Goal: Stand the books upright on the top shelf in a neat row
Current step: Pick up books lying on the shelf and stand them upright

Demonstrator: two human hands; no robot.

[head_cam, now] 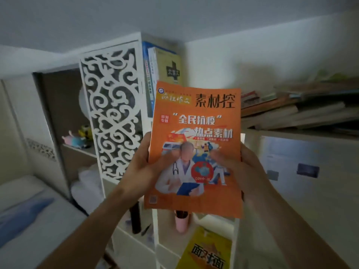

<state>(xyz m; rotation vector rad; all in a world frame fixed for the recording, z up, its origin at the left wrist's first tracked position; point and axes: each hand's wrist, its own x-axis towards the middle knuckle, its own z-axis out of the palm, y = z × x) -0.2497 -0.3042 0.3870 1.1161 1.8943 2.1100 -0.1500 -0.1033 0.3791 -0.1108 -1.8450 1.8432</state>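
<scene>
Orange magazine upright in both my hands, in front of the shelf unit.

I hold the orange magazine (196,148) by its lower half, cover facing me: my left hand (143,167) is clamped on its left edge with the thumb across the cover, and my right hand (239,167) grips the right edge the same way, thumb on the front. Just above and behind my left hand, a few books (161,74) already stand upright on the top shelf, next to the white carved panel (112,113). Up past my right hand, a messy stack of books (295,109) lies flat on top of a cabinet (310,171). Below my hands, in lower compartments, are a pink cup (181,223) and a yellow book (208,251). Well off to my left sits a small plush toy (74,139) on another shelf.
</scene>
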